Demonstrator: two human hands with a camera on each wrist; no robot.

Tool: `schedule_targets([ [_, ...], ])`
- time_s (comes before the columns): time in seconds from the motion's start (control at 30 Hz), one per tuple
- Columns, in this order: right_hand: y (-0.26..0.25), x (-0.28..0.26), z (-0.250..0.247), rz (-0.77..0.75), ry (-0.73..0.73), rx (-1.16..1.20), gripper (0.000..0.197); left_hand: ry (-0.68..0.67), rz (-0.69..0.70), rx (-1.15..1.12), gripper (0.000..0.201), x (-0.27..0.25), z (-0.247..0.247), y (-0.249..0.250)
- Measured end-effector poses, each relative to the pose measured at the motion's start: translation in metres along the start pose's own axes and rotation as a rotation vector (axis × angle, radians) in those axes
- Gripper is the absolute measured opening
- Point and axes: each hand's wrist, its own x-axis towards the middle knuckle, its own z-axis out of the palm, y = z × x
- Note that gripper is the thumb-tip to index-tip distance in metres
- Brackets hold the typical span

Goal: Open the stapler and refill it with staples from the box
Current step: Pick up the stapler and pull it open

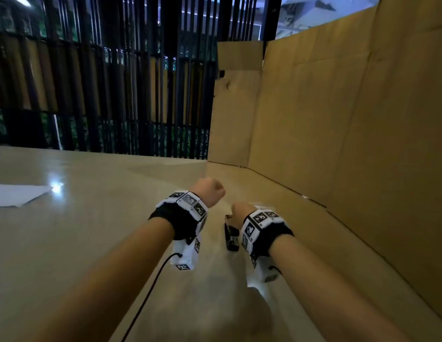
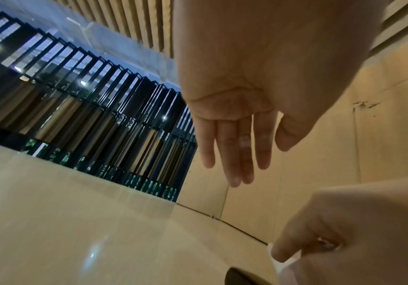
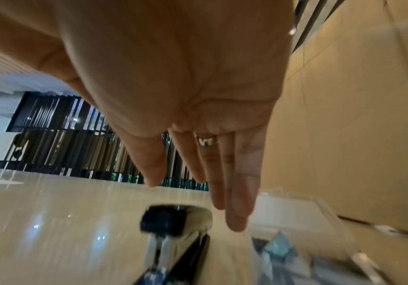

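A black stapler point(image 1: 231, 236) lies on the beige table point(image 1: 91, 230), just left of my right wrist. Its dark head point(image 3: 173, 221) shows blurred in the right wrist view. Right of it stands a clear plastic box point(image 3: 298, 217) with a bluish staple box point(image 3: 278, 247) inside. My right hand point(image 1: 241, 211) hovers over the stapler's far end, fingers point(image 3: 237, 202) straight and pointing down, holding nothing. My left hand point(image 1: 210, 191) hangs above the table a little left of the stapler, open and empty, its fingers point(image 2: 232, 154) straight.
A tall cardboard wall point(image 1: 350, 119) runs along the right side and the back right. A white sheet of paper point(image 1: 17, 195) lies at the far left. A black slatted fence point(image 1: 104, 82) stands beyond the table's far edge. A black cable point(image 1: 151, 287) hangs from my left wrist.
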Motion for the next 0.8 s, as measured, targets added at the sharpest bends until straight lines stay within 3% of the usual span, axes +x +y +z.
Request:
schedule_targets([
  [0.13,-0.005,-0.002,0.016,0.060,-0.048,0.095,0.038,-0.076,-0.062,-0.099,0.037,-0.004,0.012,-0.010],
  [0.27,-0.008,-0.017,0.011,0.072,0.010,0.208,0.042,-0.096,-0.119,-0.168,0.038,-0.009,0.021,-0.017],
  [0.37,-0.001,-0.023,0.013,0.098,0.064,0.439,0.044,-0.114,-0.170,-0.217,0.043,-0.012,0.028,-0.023],
  [0.5,0.006,-0.040,0.009,0.085,0.071,0.867,0.026,-0.148,-0.242,-0.257,0.057,-0.021,0.030,-0.026],
  [0.57,0.011,-0.049,0.009,0.078,0.049,1.139,0.035,-0.180,-0.295,-0.284,0.067,-0.028,0.030,-0.024],
  [0.67,0.014,-0.072,0.007,-0.040,0.084,1.376,0.040,-0.212,-0.341,-0.583,0.068,-0.042,0.032,-0.016],
  [0.8,0.015,-0.098,0.002,-0.189,0.158,1.479,0.042,-0.167,-0.250,-1.029,0.045,-0.059,0.035,0.000],
])
